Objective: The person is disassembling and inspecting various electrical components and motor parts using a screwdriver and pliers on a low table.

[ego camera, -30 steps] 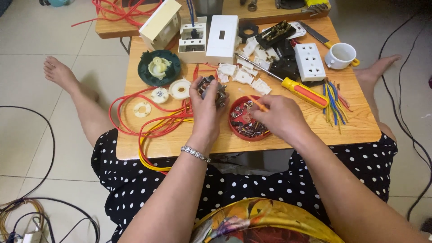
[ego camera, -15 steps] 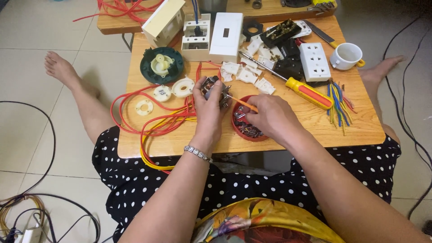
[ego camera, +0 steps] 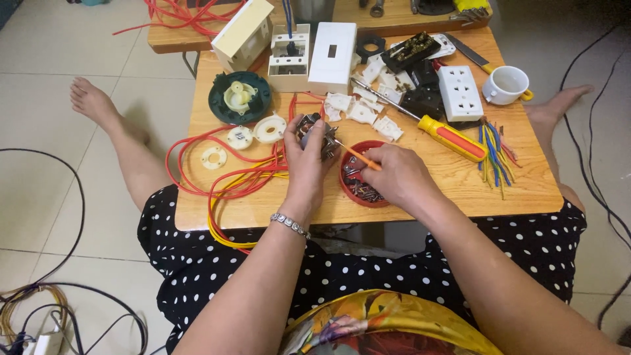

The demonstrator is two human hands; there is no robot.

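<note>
My left hand (ego camera: 306, 161) grips a small metal and copper-wound electrical part (ego camera: 317, 133) above the wooden table (ego camera: 197, 210). My right hand (ego camera: 399, 174) holds a thin orange-handled screwdriver (ego camera: 355, 155), its tip touching that part. Directly under my right hand sits a red round dish (ego camera: 351, 187) filled with small screws and metal bits. Red and yellow wires (ego camera: 223, 177) loop to the left of my left hand.
A large yellow-and-red screwdriver (ego camera: 447, 135) lies right of centre. Further back are a white socket block (ego camera: 460, 92), white cup (ego camera: 507, 84), white plastic pieces (ego camera: 358, 112), a dark green round base (ego camera: 240, 97), white boxes (ego camera: 332, 49) and coloured wire offcuts (ego camera: 493, 154). Cables (ego camera: 39, 289) trail on the floor.
My right hand has brought the small orange screwdriver up from over the red dish so that its tip meets the part in my left hand. My left hand barely moved.
</note>
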